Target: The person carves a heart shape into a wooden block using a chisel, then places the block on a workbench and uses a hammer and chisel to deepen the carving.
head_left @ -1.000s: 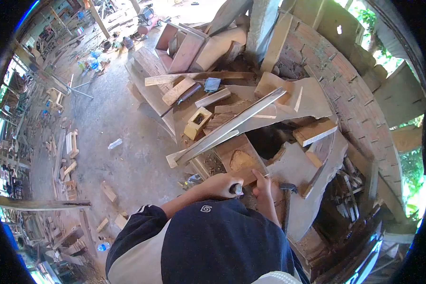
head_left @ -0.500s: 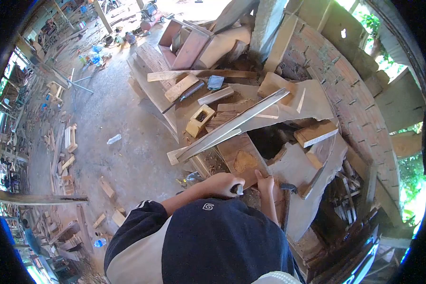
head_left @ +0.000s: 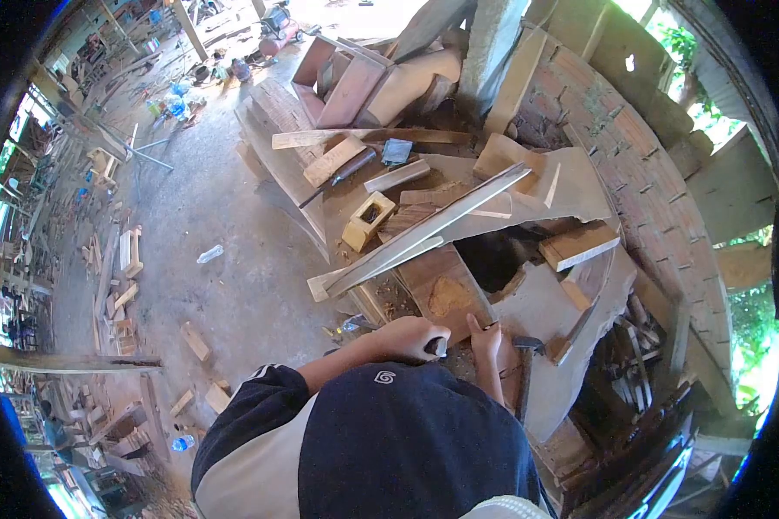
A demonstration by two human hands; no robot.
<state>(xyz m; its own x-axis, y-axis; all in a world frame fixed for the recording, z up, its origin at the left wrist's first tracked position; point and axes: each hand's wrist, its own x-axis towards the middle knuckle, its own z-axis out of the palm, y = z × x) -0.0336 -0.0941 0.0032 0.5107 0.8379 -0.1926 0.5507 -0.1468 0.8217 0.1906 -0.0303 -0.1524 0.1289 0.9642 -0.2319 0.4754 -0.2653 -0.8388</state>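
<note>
My left hand [head_left: 417,338] is closed in a fist around a tool with a pale metallic end, just above my shirt; most of the tool is hidden. My right hand [head_left: 484,336] lies at the lower end of a reddish-brown board [head_left: 446,281], its thumb stretched up along the wood and its fingers closed around something dark and small that I cannot make out. A patch of light sawdust [head_left: 450,297] covers part of the board. Beside my right hand is a dark metal clamp or bar [head_left: 528,344].
A long narrow strip [head_left: 433,227] crosses the bench beyond the hands. A yellow hollow block [head_left: 368,221], a blue-grey box [head_left: 396,152] and wood pieces lie around it. A dark opening [head_left: 493,259] is right of the board. A brick wall [head_left: 632,164] stands at right.
The view has shifted slightly. The fingers of my right hand have moved a little, and a dark small object now shows by them. My left hand stays closed in nearly the same place.
</note>
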